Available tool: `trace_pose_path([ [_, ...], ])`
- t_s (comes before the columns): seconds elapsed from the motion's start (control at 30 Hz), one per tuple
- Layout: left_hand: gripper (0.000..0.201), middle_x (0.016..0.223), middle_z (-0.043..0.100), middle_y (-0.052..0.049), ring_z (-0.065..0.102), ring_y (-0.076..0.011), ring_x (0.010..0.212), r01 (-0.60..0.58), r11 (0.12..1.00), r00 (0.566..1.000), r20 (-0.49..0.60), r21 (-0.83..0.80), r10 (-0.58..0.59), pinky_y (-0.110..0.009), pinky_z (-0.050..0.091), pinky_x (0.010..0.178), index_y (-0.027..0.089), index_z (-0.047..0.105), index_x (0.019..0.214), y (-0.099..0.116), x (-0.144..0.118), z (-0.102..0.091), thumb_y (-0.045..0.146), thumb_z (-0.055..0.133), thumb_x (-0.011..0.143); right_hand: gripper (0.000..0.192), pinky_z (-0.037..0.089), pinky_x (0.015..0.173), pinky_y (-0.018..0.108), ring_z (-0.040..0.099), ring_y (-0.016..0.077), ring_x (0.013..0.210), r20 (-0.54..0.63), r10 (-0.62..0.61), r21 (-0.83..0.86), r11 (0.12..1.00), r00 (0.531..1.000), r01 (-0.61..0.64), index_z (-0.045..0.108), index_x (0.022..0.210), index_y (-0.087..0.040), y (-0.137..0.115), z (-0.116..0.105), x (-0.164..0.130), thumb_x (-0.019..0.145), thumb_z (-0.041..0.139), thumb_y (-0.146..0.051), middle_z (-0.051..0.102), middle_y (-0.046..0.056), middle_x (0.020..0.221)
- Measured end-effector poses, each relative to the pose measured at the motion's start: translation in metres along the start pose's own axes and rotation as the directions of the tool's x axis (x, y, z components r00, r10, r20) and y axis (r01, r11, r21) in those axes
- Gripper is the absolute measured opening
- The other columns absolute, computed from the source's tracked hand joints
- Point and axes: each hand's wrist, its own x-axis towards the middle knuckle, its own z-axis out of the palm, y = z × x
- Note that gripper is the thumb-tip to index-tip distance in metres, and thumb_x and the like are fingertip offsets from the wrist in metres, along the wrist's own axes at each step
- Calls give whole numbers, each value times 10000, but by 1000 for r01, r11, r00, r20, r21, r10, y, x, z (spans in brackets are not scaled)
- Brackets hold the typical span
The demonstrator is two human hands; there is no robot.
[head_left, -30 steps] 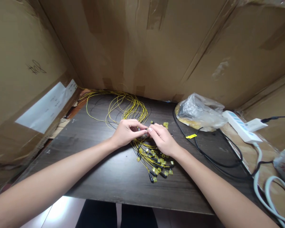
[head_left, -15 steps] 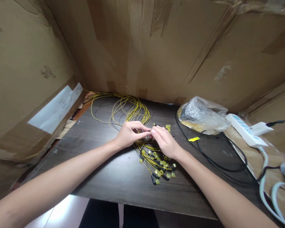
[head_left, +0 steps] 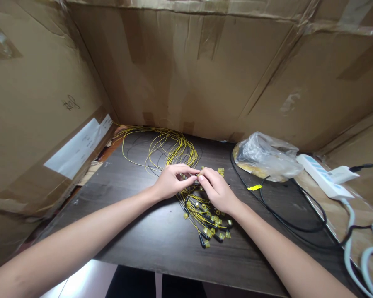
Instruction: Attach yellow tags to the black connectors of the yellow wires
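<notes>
Over the bundle of thin yellow fibre-optic cables [head_left: 182, 154], my left hand [head_left: 173, 182] and my right hand [head_left: 219, 191] meet fingertip to fingertip. Both are closed in a pinch on a small cable connector [head_left: 198, 176], mostly hidden by the fingers. Dark and yellowish bits of it show between them. Below my right hand, several black connectors with yellow see-through caps [head_left: 216, 221] lie in a heap on the dark table [head_left: 136, 231]. A few loose yellow caps [head_left: 220, 171] lie just beyond my right hand.
A clear plastic bag [head_left: 267, 157] lies at the back right. Black cable [head_left: 292, 223] with a yellow tag [head_left: 254, 188] loops across the right side. A white power strip [head_left: 323, 176] stands at the table's right edge. Cardboard walls [head_left: 180, 82] enclose the back and sides.
The camera view has tilted up slightly, so everything sits a little lower. Both hands stay together; their fingertips have shifted slightly, and a bit of the pinched connector now shows.
</notes>
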Motion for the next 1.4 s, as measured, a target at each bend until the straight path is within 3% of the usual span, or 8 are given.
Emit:
trace_pose_path([
  [0.2, 194, 930, 743, -64, 655, -116, 724, 12, 1000, 1000, -5, -19, -12, -198, 482, 576, 182, 788, 1043, -2, 0, 0, 207, 689, 878, 212, 372, 746, 364, 515, 220, 810, -11, -6, -33, 999, 1000, 5, 515, 845, -209, 0, 1, -1, 1019, 403, -256, 574, 45, 826],
  [0.4, 162, 858, 758, -52, 696, -138, 746, 121, 985, 991, -37, -122, -126, -229, 540, 661, 141, 743, 941, -1, -1, 1, 264, 753, 835, 176, 389, 768, 373, 544, 226, 841, -42, -38, -52, 998, 998, 35, 563, 914, -202, 0, 0, -1, 1017, 424, -231, 629, 60, 884],
  [0.63, 159, 849, 766, -59, 695, -142, 723, 137, 977, 988, -44, -163, -146, -251, 552, 676, 137, 756, 920, 0, -1, 2, 274, 724, 846, 172, 416, 769, 365, 566, 223, 834, -74, -67, -57, 996, 995, 63, 564, 917, -202, -1, 0, 0, 1025, 431, -221, 633, 62, 877],
  [0.9, 190, 893, 776, -83, 726, -168, 785, 254, 925, 966, 29, -281, -257, -297, 588, 767, 121, 748, 941, -7, 2, 2, 264, 758, 817, 197, 420, 766, 377, 572, 234, 855, -45, -62, -136, 989, 997, 55, 568, 930, -200, -1, 1, 1, 1036, 406, -235, 642, 83, 907],
  [1.13, 184, 902, 780, -81, 731, -165, 794, 256, 922, 966, 53, -291, -252, -298, 595, 787, 118, 756, 962, -6, 2, 1, 247, 745, 832, 206, 411, 760, 374, 561, 235, 852, -40, -63, -162, 985, 997, 56, 570, 934, -192, 1, 2, 0, 1045, 404, -242, 628, 82, 904],
  [1.4, 174, 822, 770, -71, 697, -141, 697, 242, 949, 970, 45, -205, -238, -251, 562, 675, 111, 770, 938, -4, 2, 0, 249, 725, 842, 208, 429, 772, 375, 564, 240, 863, -21, -55, -196, 979, 998, 50, 578, 948, -196, 3, 2, -1, 1044, 398, -239, 634, 89, 919],
])
